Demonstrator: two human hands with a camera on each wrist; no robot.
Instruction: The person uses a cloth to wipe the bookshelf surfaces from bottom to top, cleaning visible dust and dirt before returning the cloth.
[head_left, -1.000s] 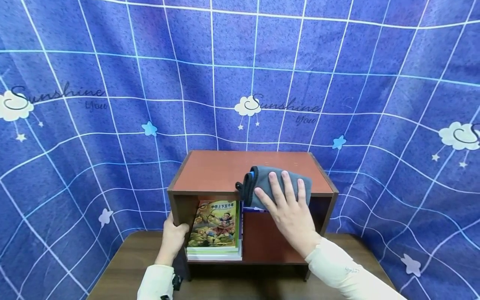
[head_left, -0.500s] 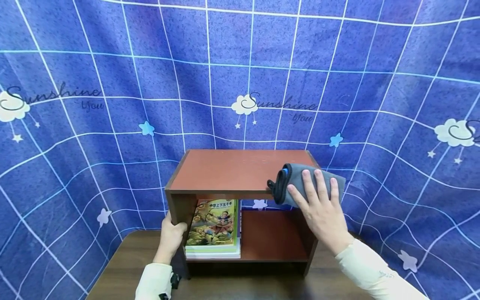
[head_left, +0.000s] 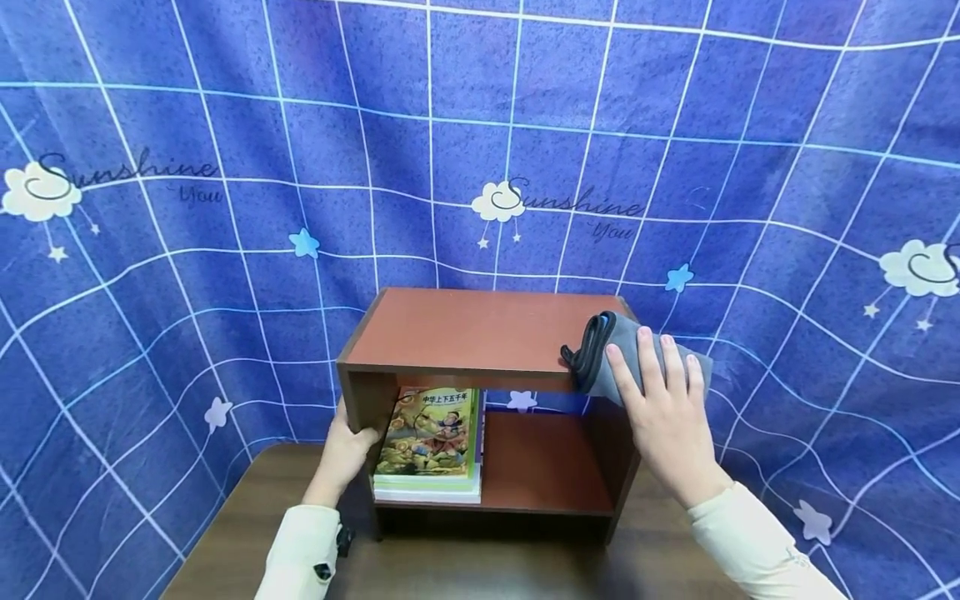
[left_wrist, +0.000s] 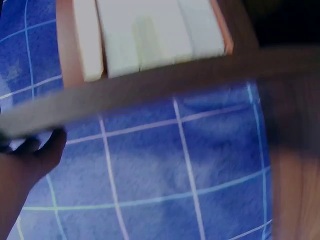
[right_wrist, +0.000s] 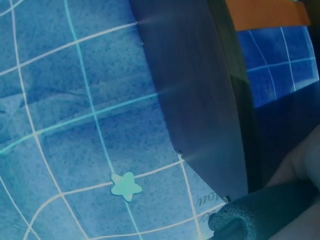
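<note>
A small two-level bookshelf (head_left: pixel 465 329) with a reddish top stands on a wooden table. At its left side panel (head_left: pixel 360 417) my left hand (head_left: pixel 343 454) grips the front edge, thumb in front; the left wrist view shows fingers (left_wrist: pixel 47 150) against the dark board. My right hand (head_left: pixel 667 417) holds a folded grey cloth (head_left: pixel 625 329) with black trim at the top's right front corner. The cloth hangs past the right edge, fingers extended over it. In the right wrist view the rolled cloth (right_wrist: pixel 290 205) sits between the digits, close to the side panel (right_wrist: pixel 195 100).
Several stacked books (head_left: pixel 431 433) fill the shelf's left part, one colourful cover facing forward. A blue curtain (head_left: pixel 480 83) with white grid lines hangs behind and at both sides. The wooden table (head_left: pixel 255 500) extends to either side of the shelf.
My right hand has slid the cloth rightward across the shelf top, from right of the middle to the right edge. The left hand keeps its hold on the side panel.
</note>
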